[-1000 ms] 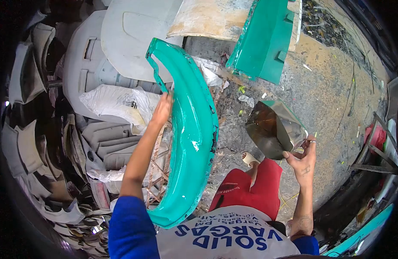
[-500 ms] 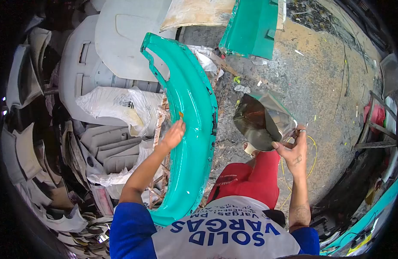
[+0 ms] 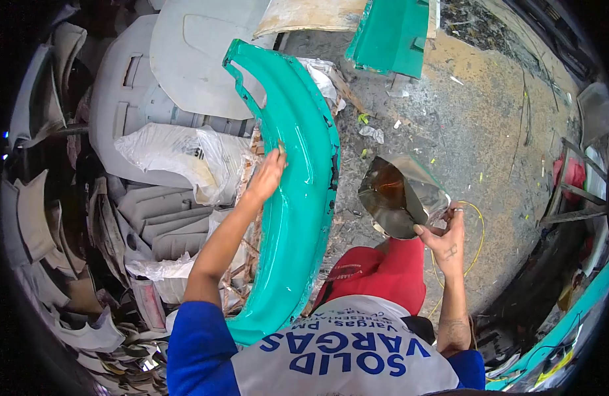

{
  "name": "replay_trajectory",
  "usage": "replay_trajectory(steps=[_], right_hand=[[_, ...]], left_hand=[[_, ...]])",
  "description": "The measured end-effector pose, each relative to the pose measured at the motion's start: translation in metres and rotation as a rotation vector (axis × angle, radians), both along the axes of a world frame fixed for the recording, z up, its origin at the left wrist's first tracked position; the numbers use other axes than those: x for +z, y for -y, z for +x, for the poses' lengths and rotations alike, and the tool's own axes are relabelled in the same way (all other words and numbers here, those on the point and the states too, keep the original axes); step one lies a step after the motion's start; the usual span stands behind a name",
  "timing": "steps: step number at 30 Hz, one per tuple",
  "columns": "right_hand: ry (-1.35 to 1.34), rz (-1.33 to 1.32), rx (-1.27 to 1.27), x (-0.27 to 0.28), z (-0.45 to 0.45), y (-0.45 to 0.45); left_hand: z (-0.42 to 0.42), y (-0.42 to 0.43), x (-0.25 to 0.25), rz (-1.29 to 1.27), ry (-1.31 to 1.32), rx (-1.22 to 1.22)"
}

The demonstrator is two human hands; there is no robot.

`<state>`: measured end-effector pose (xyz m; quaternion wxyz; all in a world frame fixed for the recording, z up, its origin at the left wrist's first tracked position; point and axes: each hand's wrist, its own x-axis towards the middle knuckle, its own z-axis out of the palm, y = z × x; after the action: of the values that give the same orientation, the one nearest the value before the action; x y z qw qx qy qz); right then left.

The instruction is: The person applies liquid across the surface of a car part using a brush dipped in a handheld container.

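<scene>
Left hand (image 3: 269,174) closed round a small implement (image 3: 281,148), indistinct from here, at the glossy green panel (image 3: 298,198) beside a plastic-wrapped bundle (image 3: 179,155); right hand (image 3: 444,244) pinching an opened shiny pouch (image 3: 391,195) by its edge.

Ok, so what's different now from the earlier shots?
The left hand has moved from the left rim of the curved green part, by its cutout, down and inward over the glossy face, then slightly back up. Nothing was visibly let go. The right hand still holds the container; the green part lies as before.
</scene>
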<state>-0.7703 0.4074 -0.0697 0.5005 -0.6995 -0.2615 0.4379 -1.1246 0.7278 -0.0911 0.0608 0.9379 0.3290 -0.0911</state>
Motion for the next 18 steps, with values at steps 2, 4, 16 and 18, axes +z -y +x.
replay_trajectory(steps=[2, 4, 16, 18], right_hand=[[-0.014, 0.017, -0.008, 0.007, -0.003, 0.000], [-0.034, 0.038, -0.014, 0.011, -0.005, 0.000], [0.033, 0.000, -0.029, 0.030, -0.016, -0.024], [-0.099, 0.044, -0.090, 0.035, -0.021, -0.030]], left_hand=[[-0.007, -0.005, -0.020, 0.041, 0.014, -0.031], [-0.017, 0.002, -0.023, 0.066, -0.064, 0.008], [-0.074, 0.097, 0.006, -0.217, 0.075, 0.232], [-0.057, 0.078, 0.010, -0.375, 0.278, 0.442]])
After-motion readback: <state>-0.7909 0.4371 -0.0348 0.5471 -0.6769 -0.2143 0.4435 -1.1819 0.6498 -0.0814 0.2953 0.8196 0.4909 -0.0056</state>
